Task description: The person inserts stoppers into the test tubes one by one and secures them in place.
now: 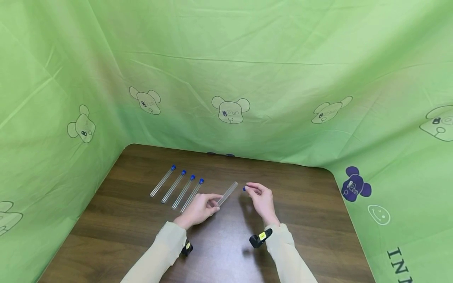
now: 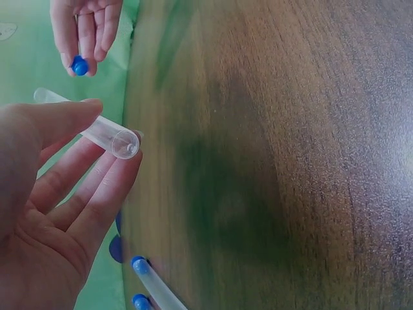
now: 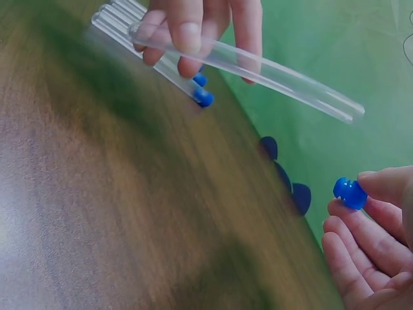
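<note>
My left hand (image 1: 200,209) pinches a clear test tube (image 1: 227,194) between thumb and fingers, low on its length. The tube is tilted, its uncapped end pointing up and to the right. To the right of that end, my right hand (image 1: 262,200) holds a small blue stopper (image 3: 350,193) between thumb and index finger. Stopper and tube are apart, with a short gap between them. In the left wrist view the tube (image 2: 106,134) runs across the fingers, and the stopper (image 2: 79,66) shows at the right hand's fingertips.
Several clear tubes with blue stoppers (image 1: 183,172) lie side by side on the brown wooden table (image 1: 148,236), left of the hands. The nearest lies right beside the left hand. Green printed cloth (image 1: 230,78) hangs behind the table and at both sides.
</note>
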Demonstrator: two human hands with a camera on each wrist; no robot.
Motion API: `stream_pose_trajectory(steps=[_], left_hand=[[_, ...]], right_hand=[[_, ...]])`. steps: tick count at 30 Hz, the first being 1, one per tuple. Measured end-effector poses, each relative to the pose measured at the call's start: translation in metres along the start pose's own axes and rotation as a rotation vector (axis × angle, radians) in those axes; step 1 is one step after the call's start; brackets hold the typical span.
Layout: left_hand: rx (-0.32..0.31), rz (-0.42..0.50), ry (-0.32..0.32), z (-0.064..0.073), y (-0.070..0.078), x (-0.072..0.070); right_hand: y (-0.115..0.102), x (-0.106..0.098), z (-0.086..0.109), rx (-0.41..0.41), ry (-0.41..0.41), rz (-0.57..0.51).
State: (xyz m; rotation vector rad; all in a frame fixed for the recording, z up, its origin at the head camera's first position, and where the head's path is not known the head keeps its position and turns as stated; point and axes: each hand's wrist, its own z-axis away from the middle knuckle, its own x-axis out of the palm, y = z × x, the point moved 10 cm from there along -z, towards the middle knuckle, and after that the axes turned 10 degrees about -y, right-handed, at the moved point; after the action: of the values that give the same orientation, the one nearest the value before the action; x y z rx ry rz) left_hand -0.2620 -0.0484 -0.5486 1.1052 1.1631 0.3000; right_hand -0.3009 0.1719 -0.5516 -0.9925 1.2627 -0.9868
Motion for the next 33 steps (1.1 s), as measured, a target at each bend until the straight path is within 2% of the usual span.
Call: stream_pose_trajectory(steps=[22,33], left_hand=[[-0.007,-0.027,-0.029,0.001,0.001,0.007],[-0.020,-0.020,-0.047,0.001,0.001,0.010]], right_hand=[[-0.025,-0.003,-0.002,-0.053,0.003,-0.027],[-0.028,0.001,0.000,-0.055,-0.014,-0.023]])
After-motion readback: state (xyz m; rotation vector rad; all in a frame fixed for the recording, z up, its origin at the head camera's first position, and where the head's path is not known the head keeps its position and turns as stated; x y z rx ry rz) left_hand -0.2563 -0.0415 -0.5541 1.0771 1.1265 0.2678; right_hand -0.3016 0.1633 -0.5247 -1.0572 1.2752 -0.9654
